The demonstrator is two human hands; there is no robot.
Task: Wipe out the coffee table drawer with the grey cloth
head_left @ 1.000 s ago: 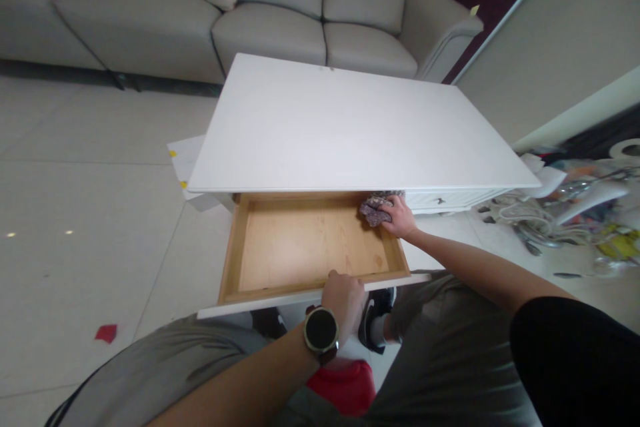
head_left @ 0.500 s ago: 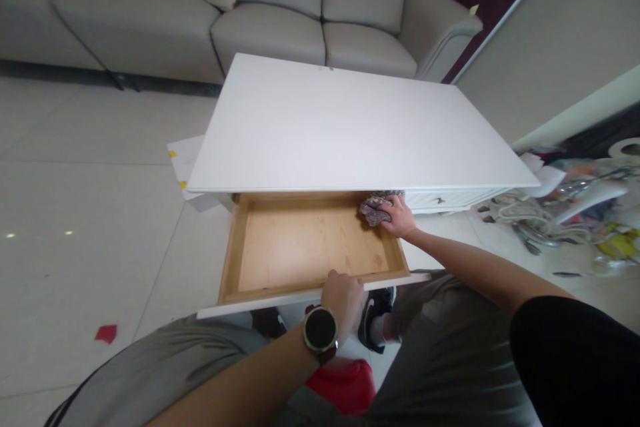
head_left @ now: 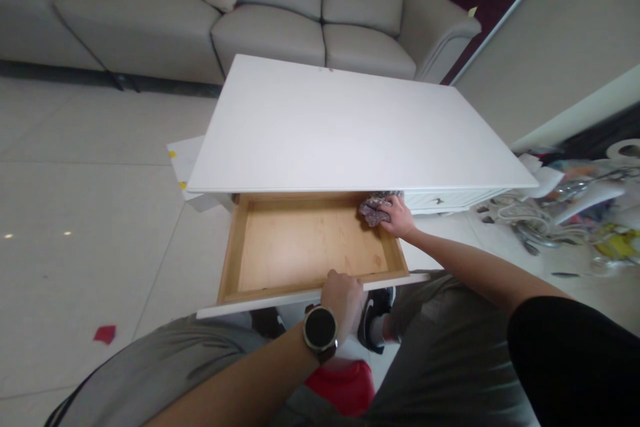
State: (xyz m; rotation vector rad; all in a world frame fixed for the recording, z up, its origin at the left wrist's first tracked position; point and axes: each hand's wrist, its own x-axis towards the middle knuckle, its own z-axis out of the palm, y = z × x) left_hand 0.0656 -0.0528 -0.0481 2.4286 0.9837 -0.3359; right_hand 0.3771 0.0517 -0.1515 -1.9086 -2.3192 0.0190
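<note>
A wooden drawer point(head_left: 295, 247) is pulled out from the near side of a white coffee table point(head_left: 350, 127). My left hand point(head_left: 343, 297), with a watch on its wrist, is closed over the top edge of the drawer's white front. At the drawer's back right corner, my right hand point(head_left: 399, 217) grips a crumpled, speckled grey-purple cloth point(head_left: 374, 210). The cloth lies against the right side of the drawer, partly beneath the tabletop's edge. No other object shows on the visible drawer bottom.
A grey sofa point(head_left: 280, 27) stands behind the table. A white box point(head_left: 187, 160) sits by its left end. Cables and bags point(head_left: 575, 200) lie on the floor at right. Below me are a red object point(head_left: 345, 387) and my legs; a red scrap point(head_left: 105, 334) lies left.
</note>
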